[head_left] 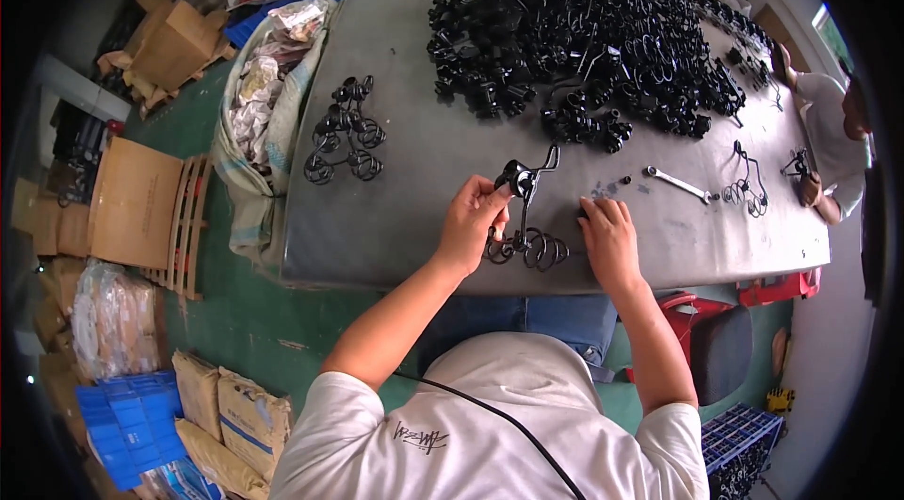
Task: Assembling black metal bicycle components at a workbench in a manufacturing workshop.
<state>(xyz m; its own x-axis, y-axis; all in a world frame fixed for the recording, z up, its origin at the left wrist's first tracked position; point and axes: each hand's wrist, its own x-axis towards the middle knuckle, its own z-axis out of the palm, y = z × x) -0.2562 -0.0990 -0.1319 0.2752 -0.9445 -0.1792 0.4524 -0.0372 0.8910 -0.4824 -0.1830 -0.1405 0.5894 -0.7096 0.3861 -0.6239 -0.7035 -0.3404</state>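
While finished wire pieces [344, 133] lie upper left on the grey table [395, 217] | left hand [468, 222] pinches black wire bracket [524, 217] at frame centre | right hand [610, 238] rests flat just beside, fingers spread | wrench [680, 184] right of centre

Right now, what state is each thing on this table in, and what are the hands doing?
Left hand: gripping the black wire piece.
Right hand: flat on the table.
Black wire piece: partly lifted.
Wrench: lying flat, untouched.
Pile of black parts: heaped, tangled.
Small cluster of wire pieces: set aside.
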